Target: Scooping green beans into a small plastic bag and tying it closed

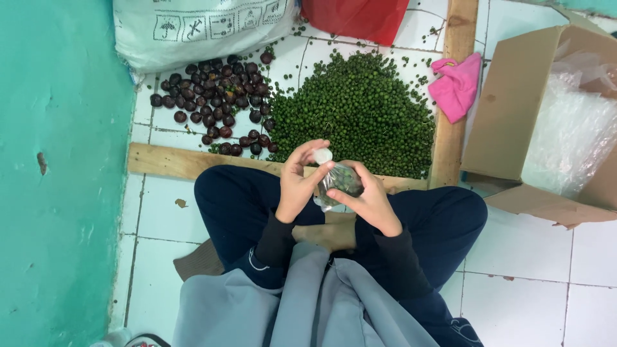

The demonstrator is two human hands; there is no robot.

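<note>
On the tiled floor, far left: a teal wall (58, 160) bounds the scene, with a white printed sack (193, 29) lying at the top
Dark fruit: a loose heap of dark purple round fruits (215, 96) sits untouched beside the green pile
Green pile: a large mound of small green berries (360, 112) lies unbagged behind a wooden plank (186, 162), so most of the work looks left to do
Left hand (297, 186): fingers curled, pinching the top of the small clear bag (337, 183)
Bag: held between both hands above the crossed legs, already partly filled with green berries, its neck gathered
Right hand (373, 202): closed around the bag's body from the side
Right side: pink cloth (457, 87) on a plank, open cardboard box (546, 115) of clear plastic
</note>
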